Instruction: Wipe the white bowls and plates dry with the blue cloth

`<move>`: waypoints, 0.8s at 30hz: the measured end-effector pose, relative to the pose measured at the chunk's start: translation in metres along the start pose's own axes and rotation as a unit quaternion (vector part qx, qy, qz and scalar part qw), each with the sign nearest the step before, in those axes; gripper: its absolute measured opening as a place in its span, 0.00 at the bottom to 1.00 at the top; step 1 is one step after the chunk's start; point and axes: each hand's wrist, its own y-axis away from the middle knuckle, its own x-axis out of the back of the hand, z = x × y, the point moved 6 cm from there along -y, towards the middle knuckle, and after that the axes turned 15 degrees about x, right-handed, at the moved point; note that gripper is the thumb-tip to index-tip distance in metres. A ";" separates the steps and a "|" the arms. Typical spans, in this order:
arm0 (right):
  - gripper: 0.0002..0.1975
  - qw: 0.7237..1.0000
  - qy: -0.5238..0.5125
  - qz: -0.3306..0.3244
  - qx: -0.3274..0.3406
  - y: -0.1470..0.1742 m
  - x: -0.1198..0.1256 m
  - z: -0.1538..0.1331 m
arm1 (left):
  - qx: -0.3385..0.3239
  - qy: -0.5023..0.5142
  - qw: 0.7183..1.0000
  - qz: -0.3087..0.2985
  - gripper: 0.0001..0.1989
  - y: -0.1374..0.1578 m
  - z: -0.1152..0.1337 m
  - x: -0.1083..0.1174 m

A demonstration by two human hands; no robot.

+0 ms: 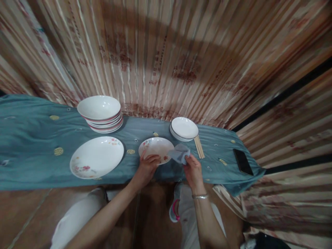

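Note:
A small white plate (155, 147) with red flowers lies at the middle of the cloth-covered table. My left hand (149, 166) grips its near-left rim, the fingers reaching over the edge. In my right hand (193, 170), just to the plate's right, a pale blue-grey cloth (178, 153) is pinched between thumb and fingers. The cloth's left end meets or overlaps the plate's right edge; whether it presses on the surface I cannot tell. To the left lies a large oval flowered plate (97, 157). Behind the cloth stands a stack of small white dishes (184, 128).
A tall stack of bowls and plates (100, 109) stands at the back left. Chopsticks (199, 147) lie beside the small dishes. A dark phone (242, 162) rests near the right end of the green tablecloth (31, 138). A curtain (145, 62) hangs right behind the table.

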 end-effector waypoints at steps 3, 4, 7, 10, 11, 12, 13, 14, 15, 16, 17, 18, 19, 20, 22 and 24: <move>0.20 0.997 0.049 0.004 0.053 0.005 -0.002 -0.016 | 0.043 0.084 0.995 0.022 0.10 -0.006 0.004 0.010; 0.20 0.995 0.069 0.005 0.072 0.007 -0.003 -0.021 | 0.058 0.113 0.991 0.030 0.09 -0.008 0.006 0.014; 0.21 0.988 0.105 0.006 0.111 0.014 -0.009 -0.035 | 0.127 0.208 0.968 0.060 0.06 -0.008 0.006 0.027; 0.22 0.982 0.118 0.025 0.147 0.019 -0.010 -0.051 | 0.223 0.323 0.919 0.036 0.05 -0.004 0.002 0.032; 0.23 0.977 0.130 0.035 0.164 0.020 -0.009 -0.058 | 0.248 0.366 0.897 0.020 0.07 -0.002 0.000 0.031; 0.22 0.970 0.149 0.042 0.186 0.021 -0.010 -0.066 | 0.265 0.408 0.873 0.011 0.09 0.000 -0.001 0.030; 0.21 0.961 0.173 0.041 0.212 0.022 -0.011 -0.074 | 0.276 0.448 0.850 0.005 0.11 0.001 -0.001 0.030; 0.19 0.949 0.200 0.028 0.241 0.023 -0.015 -0.082 | 0.281 0.484 0.829 0.003 0.12 0.002 -0.002 0.029; 0.17 0.934 0.231 0.002 0.271 0.025 -0.022 -0.089 | 0.283 0.514 0.810 0.002 0.13 0.002 -0.001 0.028; 0.16 0.915 0.262 -0.035 0.304 0.026 -0.032 -0.094 | 0.284 0.539 0.793 -0.001 0.14 0.002 -0.001 0.028; 0.15 0.891 0.292 -0.077 0.338 0.029 -0.043 -0.098 | 0.286 0.558 0.779 -0.004 0.15 0.002 0.000 0.027; 0.15 0.863 0.323 -0.121 0.371 0.032 -0.056 -0.099 | 0.289 0.574 0.766 -0.009 0.15 0.002 0.001 0.026; 0.15 0.830 0.352 -0.160 0.402 0.036 -0.070 -0.098 | 0.292 0.588 0.754 -0.013 0.16 0.002 0.002 0.025; 0.16 0.796 0.378 -0.192 0.432 0.040 -0.082 -0.095 | 0.293 0.600 0.744 -0.015 0.15 0.002 0.003 0.025; 0.17 0.728 0.420 -0.242 0.485 0.048 -0.107 -0.084 | 0.289 0.624 0.726 -0.013 0.14 0.001 0.002 0.025; 0.19 0.672 0.446 -0.290 0.515 0.053 -0.128 -0.067 | 0.281 0.650 0.706 -0.005 0.12 0.000 -0.002 0.025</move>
